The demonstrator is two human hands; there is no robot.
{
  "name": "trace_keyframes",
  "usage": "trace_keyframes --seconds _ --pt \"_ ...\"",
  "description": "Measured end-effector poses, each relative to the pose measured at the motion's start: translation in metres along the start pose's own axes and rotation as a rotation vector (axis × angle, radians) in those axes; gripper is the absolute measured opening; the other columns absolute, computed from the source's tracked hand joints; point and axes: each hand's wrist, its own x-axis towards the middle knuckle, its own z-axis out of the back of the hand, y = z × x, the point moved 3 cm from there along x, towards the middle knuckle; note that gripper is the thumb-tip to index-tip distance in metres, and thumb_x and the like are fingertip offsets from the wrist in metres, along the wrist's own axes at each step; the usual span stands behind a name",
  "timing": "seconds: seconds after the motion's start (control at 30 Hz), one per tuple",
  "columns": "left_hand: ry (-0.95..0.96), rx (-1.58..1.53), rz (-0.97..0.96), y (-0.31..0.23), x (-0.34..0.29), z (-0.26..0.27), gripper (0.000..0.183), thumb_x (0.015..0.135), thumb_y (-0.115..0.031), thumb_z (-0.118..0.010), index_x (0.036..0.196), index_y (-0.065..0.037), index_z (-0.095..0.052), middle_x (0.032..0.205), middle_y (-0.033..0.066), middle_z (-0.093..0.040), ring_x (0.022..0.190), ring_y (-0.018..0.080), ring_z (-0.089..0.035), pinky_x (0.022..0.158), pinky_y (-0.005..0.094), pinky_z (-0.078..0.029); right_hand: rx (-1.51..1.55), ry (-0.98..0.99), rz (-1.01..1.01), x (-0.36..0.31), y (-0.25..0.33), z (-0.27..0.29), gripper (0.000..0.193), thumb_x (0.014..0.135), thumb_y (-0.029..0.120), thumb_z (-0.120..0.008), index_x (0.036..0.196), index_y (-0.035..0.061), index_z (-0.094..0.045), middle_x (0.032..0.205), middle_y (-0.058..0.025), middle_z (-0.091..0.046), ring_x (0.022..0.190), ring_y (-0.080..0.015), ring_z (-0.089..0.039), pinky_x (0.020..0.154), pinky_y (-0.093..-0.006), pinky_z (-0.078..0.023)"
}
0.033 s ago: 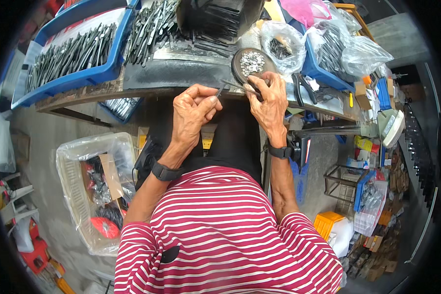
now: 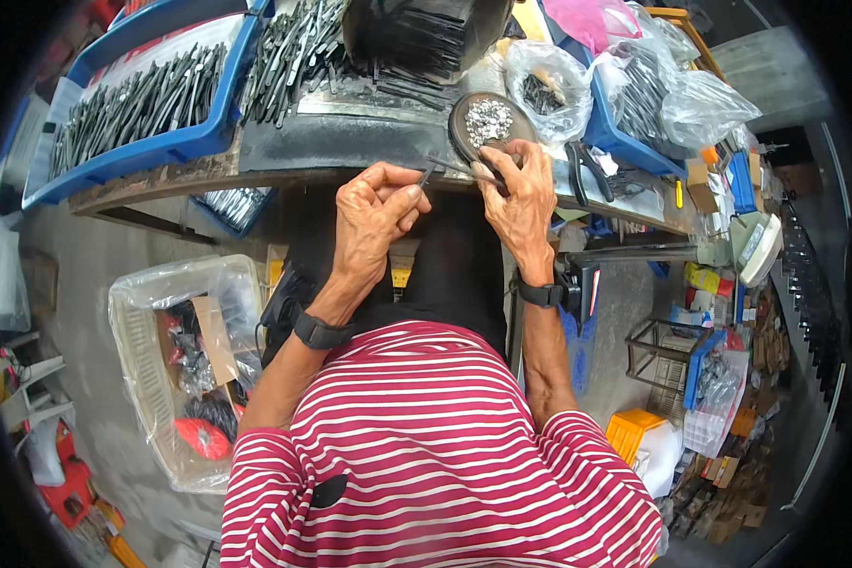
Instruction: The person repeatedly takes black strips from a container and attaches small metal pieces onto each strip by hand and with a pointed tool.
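Observation:
My left hand (image 2: 379, 208) is closed in a pinch on a small thin grey metal piece (image 2: 427, 176), which sticks up past the fingertips. Opposite it, my right hand (image 2: 519, 197) is closed on a slender dark strip (image 2: 456, 167) that points left toward that piece. Whether the two pieces touch I cannot tell. Just beyond the right fingertips sits a round dark dish (image 2: 460, 142) with small shiny silvery bits (image 2: 488, 121) in it. Both hands are at the near edge of the workbench (image 2: 284, 173).
Blue bins (image 2: 147, 156) of dark metal strips stand at the left and right (image 2: 625, 142), with a loose pile (image 2: 293, 62) between. A clear plastic bag (image 2: 549, 85) lies beyond the dish. Black-handled pliers (image 2: 587, 172) rest at right. A lined crate (image 2: 147, 379) stands on the floor.

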Motion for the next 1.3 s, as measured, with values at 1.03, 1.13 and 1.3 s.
trace_keyframes --seconds 1.03,1.13,1.3 --pt "0.082 -0.176 0.053 -0.001 -0.005 -0.004 0.016 0.08 -0.006 -0.058 0.093 0.003 -0.057 0.066 0.0003 -0.052 0.055 0.0051 -0.046 0.043 0.0143 -0.03 0.862 0.064 -0.407 -0.015 0.044 0.001 0.007 0.073 -0.001 -0.063 0.08 0.0012 -0.06 0.071 0.0026 -0.054 0.06 -0.002 -0.042 0.051 -0.0166 -0.033" --pt "0.094 -0.184 0.036 0.0 -0.006 -0.005 0.015 0.08 -0.004 -0.058 0.093 0.003 -0.057 0.067 0.0005 -0.052 0.055 0.0049 -0.046 0.043 0.0145 -0.03 0.876 0.041 -0.385 -0.016 0.045 -0.001 0.009 0.073 -0.002 -0.064 0.081 0.0011 -0.06 0.074 0.0019 -0.055 0.061 -0.0025 -0.044 0.053 -0.0166 -0.035" --pt "0.06 -0.15 0.033 0.0 -0.007 -0.005 0.013 0.08 -0.003 -0.057 0.092 0.003 -0.058 0.067 0.0012 -0.053 0.054 0.0047 -0.045 0.042 0.0146 -0.03 0.905 -0.01 -0.355 -0.016 0.049 -0.003 0.011 0.072 -0.002 -0.064 0.082 0.0008 -0.06 0.076 0.0006 -0.058 0.065 -0.0036 -0.048 0.057 -0.0171 -0.04"
